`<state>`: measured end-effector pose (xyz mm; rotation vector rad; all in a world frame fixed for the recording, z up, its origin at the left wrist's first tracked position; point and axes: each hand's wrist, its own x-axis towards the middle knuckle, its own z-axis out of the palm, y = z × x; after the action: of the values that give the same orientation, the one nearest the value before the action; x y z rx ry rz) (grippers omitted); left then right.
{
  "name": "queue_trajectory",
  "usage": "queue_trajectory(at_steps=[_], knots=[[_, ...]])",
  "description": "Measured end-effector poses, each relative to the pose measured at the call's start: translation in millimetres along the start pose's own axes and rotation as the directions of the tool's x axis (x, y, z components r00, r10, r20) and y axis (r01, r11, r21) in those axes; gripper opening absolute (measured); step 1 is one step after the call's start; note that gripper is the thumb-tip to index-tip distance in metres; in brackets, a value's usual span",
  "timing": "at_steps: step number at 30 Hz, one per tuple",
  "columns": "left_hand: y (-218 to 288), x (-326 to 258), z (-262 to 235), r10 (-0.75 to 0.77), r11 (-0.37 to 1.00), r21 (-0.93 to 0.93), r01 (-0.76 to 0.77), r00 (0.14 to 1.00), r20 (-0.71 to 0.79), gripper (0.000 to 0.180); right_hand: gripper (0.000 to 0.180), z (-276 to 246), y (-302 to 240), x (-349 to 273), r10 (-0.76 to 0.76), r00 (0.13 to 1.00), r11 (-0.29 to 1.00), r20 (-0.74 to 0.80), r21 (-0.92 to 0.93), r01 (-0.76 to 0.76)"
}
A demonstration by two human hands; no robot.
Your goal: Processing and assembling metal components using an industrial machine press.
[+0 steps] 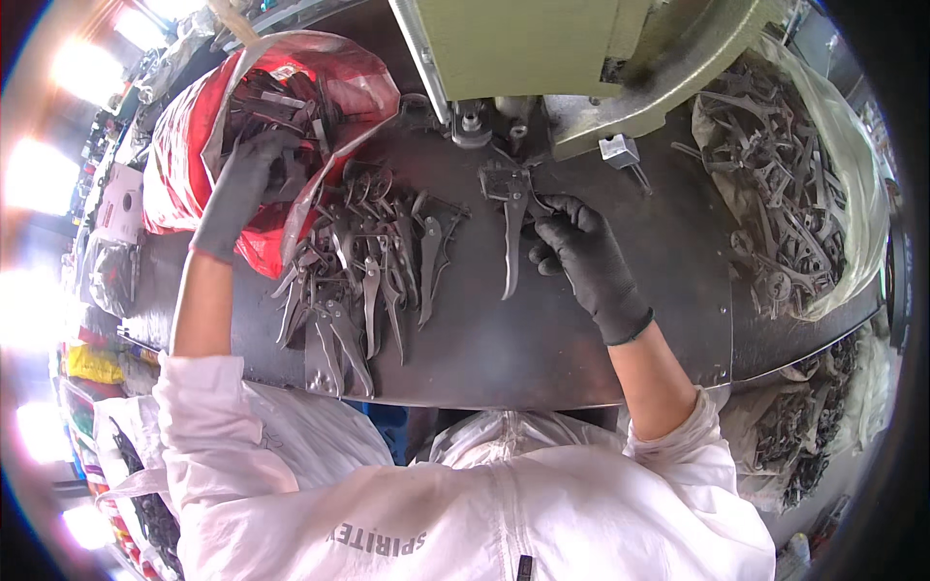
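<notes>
We see the right hand (581, 254), in a black glove, closed with its fingertips pinched on a single grey metal plier part (511, 228), whose head sits up under the tooling of the green press (581, 58) while its long handle trails back toward us across the dark steel table (542, 349). The left hand (242, 184), gloved in grey, is reached out to the far left and sunk into the mouth of a red plastic bag (184, 165), its fingers curled down among the dark metal pieces inside; we cannot tell whether it has actually closed on one. Between the two hands, just beside the bag, a loose heap of plier parts (363, 261) lies spread on the table, handles pointing mostly toward us. Well apart to the right, a clear plastic bag (852, 194) holds a dense tangle of similar grey parts, at the table's far edge beside the press. Both forearms are bare above the gloves, coming out of white sleeves at the lower edge.
</notes>
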<state>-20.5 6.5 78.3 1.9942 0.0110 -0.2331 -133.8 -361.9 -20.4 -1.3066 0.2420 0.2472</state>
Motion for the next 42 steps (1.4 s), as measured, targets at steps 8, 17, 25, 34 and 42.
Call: queue_trajectory(at_steps=[8,17,25,34,42], knots=[[12,-46,70,0.37,0.565,0.328,-0.757,0.587,0.72,0.036,0.028,7,8,-1,-0.033,0.999,0.999,-0.002,0.037,0.033],[-9,-62,184,0.106,0.959,0.191,-0.208,0.892,0.44,0.031,0.023,-14,11,42,-0.724,0.665,0.155,0.182,-0.897,0.415],[-29,-48,185,0.248,0.937,0.147,-0.317,0.899,0.361,0.031,0.018,-128,-12,119,-0.732,0.675,0.157,0.09,-0.942,0.295],[-4,-33,202,0.1,0.995,-0.043,-0.09,0.924,0.37,0.03,0.031,-5,-20,20,-0.231,0.973,0.973,0.014,0.004,0.231],[-3,-22,194,0.353,0.917,0.058,-0.394,0.873,0.337,0.03,0.024,6,-21,12,-0.282,0.958,0.934,0.052,-0.213,0.286]])
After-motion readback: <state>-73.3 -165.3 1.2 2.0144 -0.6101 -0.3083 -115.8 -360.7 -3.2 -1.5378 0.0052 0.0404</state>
